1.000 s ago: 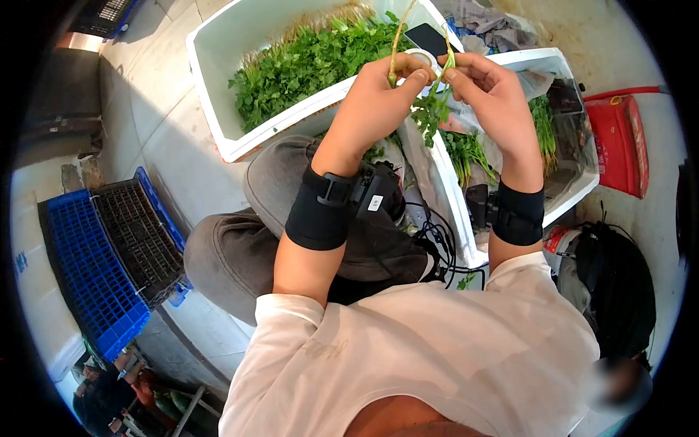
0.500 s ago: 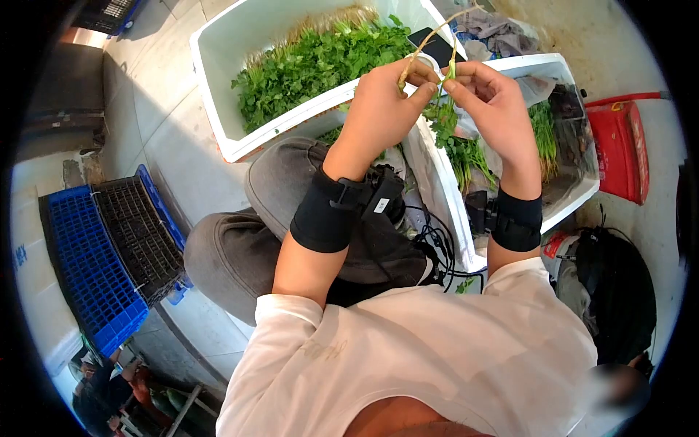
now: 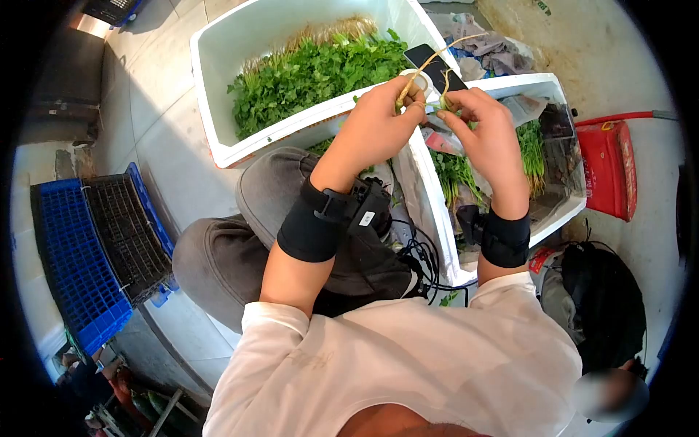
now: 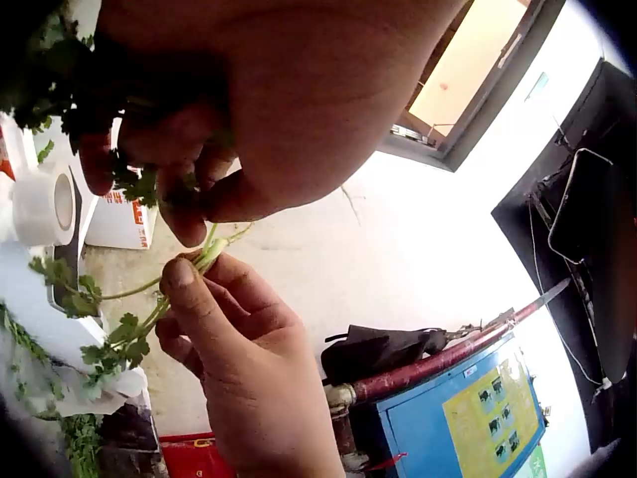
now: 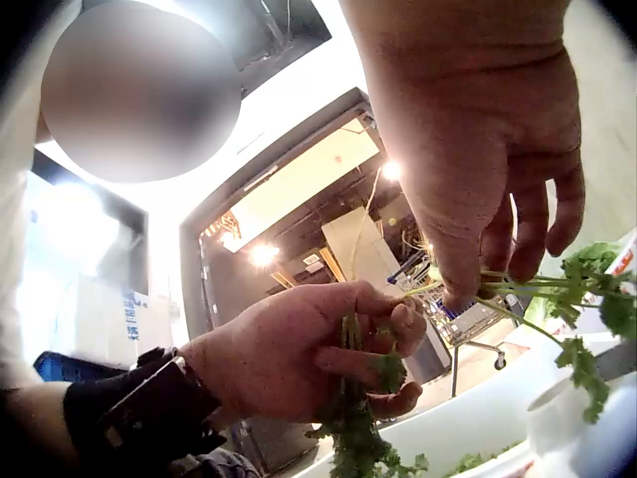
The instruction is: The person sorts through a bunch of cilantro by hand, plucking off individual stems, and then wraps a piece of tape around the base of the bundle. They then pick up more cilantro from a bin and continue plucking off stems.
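Note:
Stems of a coriander plant (image 5: pixel 353 428) are gripped in my left hand (image 3: pixel 378 120), and its long pale root (image 3: pixel 429 60) sticks out past the fingers up to the right. My right hand (image 3: pixel 491 135) pinches a second coriander plant (image 4: pixel 129 334) near its root end between thumb and fingers. In the left wrist view its leaves hang off to the left of that thumb. The fingertips of both hands are close together above the corner between two white foam boxes. In the head view my hands hide most of the leaves.
Coriander (image 3: pixel 320 80) lies in rows in the left foam box (image 3: pixel 291 135). More bundles (image 3: pixel 531 149) lie in the right foam box (image 3: pixel 542 227). A phone (image 3: pixel 439 67) and a tape roll (image 4: pixel 62 204) rest between them. Cables (image 3: pixel 429 255) hang by my leg; blue crates (image 3: pixel 80 269) stand left.
The left plant's root has swung from upright to leaning right. The right hand's coriander leaves, earlier hanging between the hands, are now mostly hidden. Both hands sit slightly lower in the head view.

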A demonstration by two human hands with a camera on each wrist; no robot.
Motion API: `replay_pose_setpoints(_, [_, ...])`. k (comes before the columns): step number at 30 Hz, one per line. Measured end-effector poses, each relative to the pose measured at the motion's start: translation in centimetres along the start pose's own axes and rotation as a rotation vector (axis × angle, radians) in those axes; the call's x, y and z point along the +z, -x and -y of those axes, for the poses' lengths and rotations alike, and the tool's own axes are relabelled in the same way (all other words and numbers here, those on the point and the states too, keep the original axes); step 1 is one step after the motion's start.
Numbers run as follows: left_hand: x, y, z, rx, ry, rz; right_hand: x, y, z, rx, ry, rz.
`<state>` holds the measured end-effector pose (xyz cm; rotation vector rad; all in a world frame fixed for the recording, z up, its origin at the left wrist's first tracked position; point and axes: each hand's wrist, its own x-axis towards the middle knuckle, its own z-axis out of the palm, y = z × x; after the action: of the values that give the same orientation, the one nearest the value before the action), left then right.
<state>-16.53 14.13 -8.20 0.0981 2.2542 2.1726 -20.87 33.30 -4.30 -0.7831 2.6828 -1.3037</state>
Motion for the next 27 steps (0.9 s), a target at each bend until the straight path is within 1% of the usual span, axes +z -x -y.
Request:
replay_pose_setpoints(2, [-0.1,0.1,-0.1,-0.018,-0.021,0.005,-0.4,0.0,0.0,-0.092,0.25,0.005])
replay_pose_setpoints(3, [-0.2,0.1,-0.2,-0.032,-0.043,0.008,-0.5,0.0,0.0,-0.09,0.249,0.005])
replay_pose_setpoints(5, [-0.3,0.2,-0.6,-0.045,-0.043,0.002,-0.8,0.0,-0.1,-0.072,0.365,-0.002])
replay_pose_setpoints(7, [-0.4,0.2,-0.5,-0.057,-0.043,-0.006,-0.8,0.1,-0.5,-0.077,0.406,-0.021])
replay_pose_setpoints(9, [-0.5,0.0,0.2,-0.008,-0.002,-0.074,-1.0,0.2,-1.0,-0.085,0.447,-0.037])
replay_pose_setpoints(10, [-0.7,0.0,0.1,-0.009,-0.005,-0.071,-1.2,0.3,-1.3,-0.07,0.474,-0.03])
replay_pose_setpoints(12, [-1.0,-0.1,-0.1,-0.012,0.045,-0.149,-1.4,0.5,-1.6,-0.055,0.502,-0.02])
replay_pose_setpoints(13, [-1.2,0.0,0.0,-0.017,0.044,-0.146,-1.4,0.7,-1.6,0.0,0.415,-0.027])
replay_pose_setpoints(14, [-1.4,-0.1,0.2,-0.016,-0.03,-0.156,-1.5,0.8,-1.7,0.051,0.331,-0.034])
replay_pose_setpoints(15, [-1.6,0.0,0.4,-0.017,-0.104,-0.165,-1.6,0.9,-1.9,0.053,0.33,-0.034])
replay_pose_setpoints(16, [-1.7,0.1,0.8,-0.021,-0.103,-0.16,-1.7,1.0,-2.4,0.146,0.119,0.007])
replay_pose_setpoints(17, [-1.9,0.2,1.3,-0.035,-0.299,-0.144,-1.7,0.9,-2.7,0.231,-0.093,0.046])
replay_pose_setpoints(18, [-1.9,0.4,1.6,-0.051,-0.494,-0.124,-1.7,1.0,-2.8,0.235,-0.093,0.046])
replay_pose_setpoints(19, [-1.9,0.5,1.9,-0.054,-0.496,-0.117,-1.6,1.0,-2.9,0.214,-0.229,0.052])
replay_pose_setpoints(20, [-1.7,0.7,2.0,-0.021,-0.613,-0.136,-1.6,1.0,-3.0,0.185,-0.361,0.06])
replay_pose_setpoints(21, [-1.6,0.9,2.0,0.012,-0.731,-0.153,-1.6,1.0,-2.7,0.186,-0.363,0.059])
replay_pose_setpoints(22, [-1.4,1.0,1.7,0.011,-0.734,-0.152,-1.5,1.0,-2.2,0.228,-0.45,0.069])
replay_pose_setpoints(23, [-1.1,1.1,1.2,0.001,-0.618,-0.137,-1.5,1.0,-1.8,0.272,-0.532,0.081])
replay_pose_setpoints(24, [-0.8,1.0,0.8,-0.008,-0.504,-0.121,-1.5,0.8,-1.8,0.271,-0.534,0.08])
replay_pose_setpoints(25, [-0.6,0.8,0.6,-0.008,-0.505,-0.121,-1.4,0.7,-1.8,0.248,-0.53,0.1])
replay_pose_setpoints(27, [-0.3,0.5,0.2,-0.12,0.036,-0.067,-1.2,0.5,-1.5,0.225,-0.525,0.12])
